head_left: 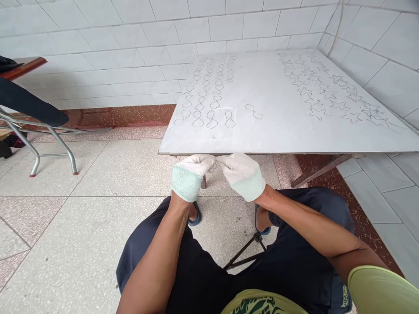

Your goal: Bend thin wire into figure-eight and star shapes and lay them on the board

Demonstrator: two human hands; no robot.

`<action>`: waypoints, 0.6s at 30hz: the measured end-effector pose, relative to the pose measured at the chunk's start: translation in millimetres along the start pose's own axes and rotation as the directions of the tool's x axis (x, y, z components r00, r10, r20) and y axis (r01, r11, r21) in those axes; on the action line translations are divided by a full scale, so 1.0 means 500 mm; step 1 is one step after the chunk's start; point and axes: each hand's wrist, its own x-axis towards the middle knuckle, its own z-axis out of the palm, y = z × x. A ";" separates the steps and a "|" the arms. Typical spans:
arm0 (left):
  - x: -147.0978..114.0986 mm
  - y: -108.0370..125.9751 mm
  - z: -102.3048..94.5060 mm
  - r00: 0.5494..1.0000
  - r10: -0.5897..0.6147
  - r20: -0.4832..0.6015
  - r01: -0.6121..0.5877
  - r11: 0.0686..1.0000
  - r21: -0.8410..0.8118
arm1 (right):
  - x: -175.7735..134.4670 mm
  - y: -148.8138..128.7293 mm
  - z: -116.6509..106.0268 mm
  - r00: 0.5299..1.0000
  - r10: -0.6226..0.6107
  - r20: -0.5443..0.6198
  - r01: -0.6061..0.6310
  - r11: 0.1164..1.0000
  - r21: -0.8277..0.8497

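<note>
My left hand [194,170], in a white knitted glove with a pale green cuff, is closed in a pinch just below the table's front edge. Facing it, my right hand [242,172] wears the same kind of glove and is also pinched shut, its fingertips meeting the left ones. Whatever lies between the fingers is too thin or hidden to make out. On the white-topped table [271,136] beyond them, thin wire figure-eights [230,118] lie in rows at the left. One figure-eight [254,112] lies apart, tilted. Several wire stars [319,114] are spread over the right side.
White tiled walls [131,39] bound the table at the back and right. A wooden table leg [314,171] slants below the tabletop. At left stands a metal-legged folding chair [67,150]. A dark folding stand [244,257] is between my knees, above the speckled floor [81,244].
</note>
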 end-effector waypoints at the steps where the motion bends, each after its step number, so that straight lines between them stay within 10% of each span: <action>1: 0.000 0.000 -0.002 1.000 -0.011 0.009 0.011 1.000 0.003 | 0.001 0.002 -0.003 1.000 -0.004 0.019 0.004 1.000 0.004; 18: 0.013 0.007 -0.030 0.997 -0.020 0.077 0.018 0.999 0.034 | 0.022 0.002 -0.019 0.993 0.007 0.119 -0.026 0.988 0.154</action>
